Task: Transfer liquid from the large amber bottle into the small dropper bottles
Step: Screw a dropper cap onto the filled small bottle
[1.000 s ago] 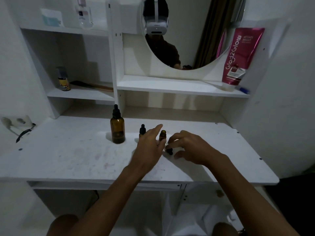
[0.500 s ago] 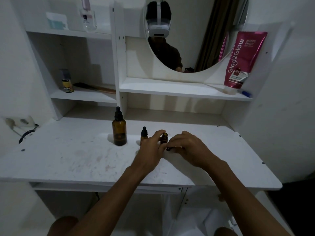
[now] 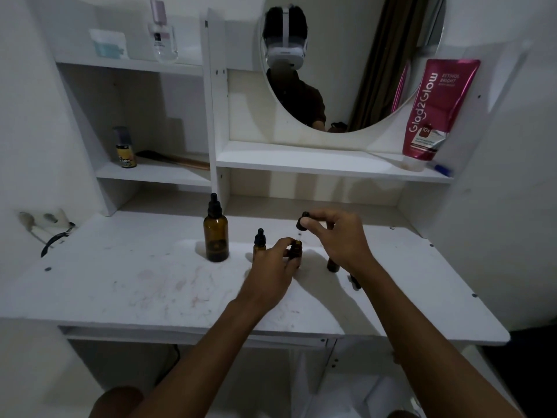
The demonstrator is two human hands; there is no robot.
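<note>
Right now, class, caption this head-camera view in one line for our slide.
Left hand grips a small amber bottle on the desk; right hand pinches a dropper cap above it.

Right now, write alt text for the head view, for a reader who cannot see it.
At a white desk, the left hand grips a small uncapped amber bottle while the right hand pinches a black dropper cap just above it. The large amber bottle, capped, stands to their left beside a capped small bottle.
</note>
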